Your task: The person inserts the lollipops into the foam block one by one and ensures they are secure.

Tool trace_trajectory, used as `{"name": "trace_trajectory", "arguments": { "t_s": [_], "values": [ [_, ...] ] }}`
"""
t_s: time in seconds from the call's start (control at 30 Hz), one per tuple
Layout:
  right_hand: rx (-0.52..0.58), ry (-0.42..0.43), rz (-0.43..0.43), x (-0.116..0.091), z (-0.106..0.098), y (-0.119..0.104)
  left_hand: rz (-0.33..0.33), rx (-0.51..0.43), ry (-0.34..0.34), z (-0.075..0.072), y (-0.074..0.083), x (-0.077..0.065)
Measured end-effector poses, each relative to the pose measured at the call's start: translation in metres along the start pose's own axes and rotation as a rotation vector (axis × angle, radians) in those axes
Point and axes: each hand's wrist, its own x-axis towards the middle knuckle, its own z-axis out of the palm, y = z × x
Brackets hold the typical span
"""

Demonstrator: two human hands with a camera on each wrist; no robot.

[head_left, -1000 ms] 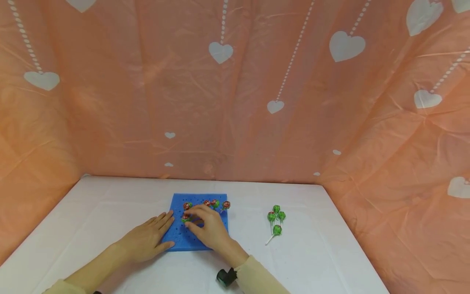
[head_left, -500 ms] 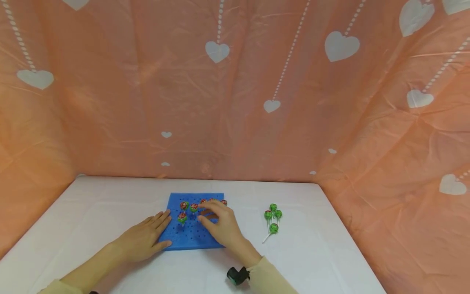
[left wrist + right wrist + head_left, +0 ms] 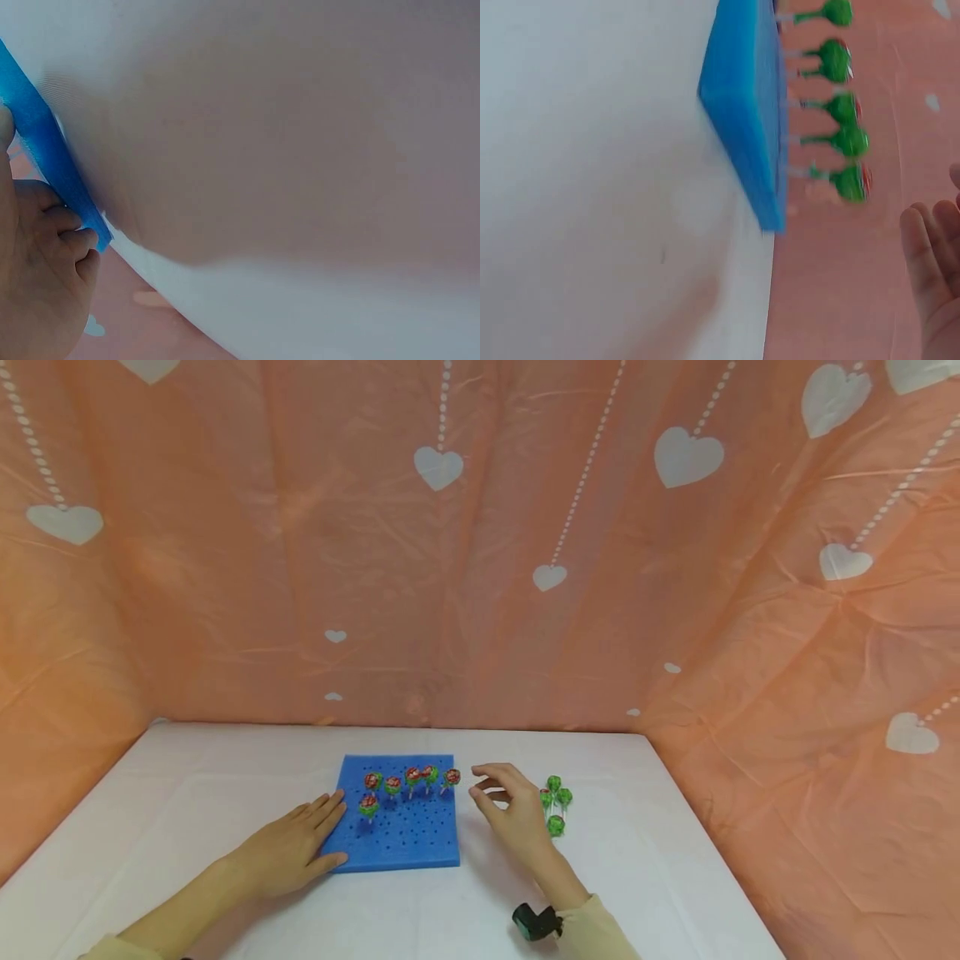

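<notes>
Several lollipops [image 3: 393, 786] in green and red wrappers stand by their sticks in a blue foam block [image 3: 408, 852] dotted with holes. My left hand [image 3: 288, 847] lies along the block's left edge with fingers extended, touching it; in the left wrist view its fingers [image 3: 71, 225] meet the block's side. My right hand [image 3: 513, 810] is in the air right of the block, fingers loosely bent, thumb and fingertips apart with nothing between them. Beyond it, more lollipops [image 3: 556, 825] lie on the table, their sticks partly hidden by the hand. The right wrist view shows the standing lollipops [image 3: 847, 140] from the side.
A white cloth covers the table [image 3: 660, 877]. Behind and at both sides hangs an orange sheet [image 3: 405, 660] with white hearts. A black wrist camera [image 3: 536, 922] sits at the right wrist.
My right hand has come away from a lollipop on the foam block and moved right, toward the loose lollipops. The left hand stays at the block's edge. The head view has shifted slightly.
</notes>
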Motion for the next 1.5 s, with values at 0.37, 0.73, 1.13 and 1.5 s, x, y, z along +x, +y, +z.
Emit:
{"name": "trace_trajectory", "arguments": {
  "t_s": [0.37, 0.73, 1.13, 1.5],
  "values": [
    [-0.122, 0.144, 0.051, -0.013, -0.055, 0.019, 0.007, 0.005, 0.0, -0.001, 0.002, -0.001],
    [-0.26, 0.116, 0.176, -0.03, -0.099, 0.035, 0.014, 0.004, -0.001, -0.003, 0.0, 0.0],
    [-0.366, -0.197, 0.376, -0.038, -0.115, 0.043, 0.022, 0.008, 0.011, -0.001, -0.001, 0.0],
    [-0.444, -0.384, 0.297, -0.04, -0.114, 0.045, 0.019, 0.005, 0.013, 0.0, -0.001, 0.0]
  ]
}}
